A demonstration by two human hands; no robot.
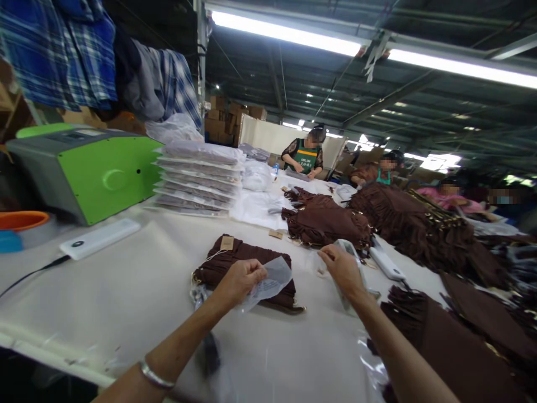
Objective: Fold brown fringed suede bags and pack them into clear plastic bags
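A white-covered work table (126,285) forms the base of the station. A heap of brown fringed bags (403,215) occupies its right side. A green-and-grey machine (111,173) stands at the left rear. Beside it is a stack of flat plastic-wrapped packets (197,179). Across the table, a co-worker (308,151) wears a green apron (305,158); its lettering appears to read "OMLUN", and the line beneath is too small to read.

The single brown bag (247,251) lies flat at the centre of the table, in front of the person. The left hand (243,280) is above its near edge and hides part of it. The right hand (342,268) is apart from the bag, to its right, over a pale open-topped tray (347,247), which it partly covers.

The left thumb and fingers pinch a translucent plastic sheet (274,277). The sheet overlies the bag's right half and bears fine, unreadable print. The right fingertips are drawn together near a clear scrap; whether they grip it cannot be told.

A white handheld device (100,238) with a black cable rests before the machine. A tan tag (227,243) lies on the single bag, near its far edge; its print is illegible.
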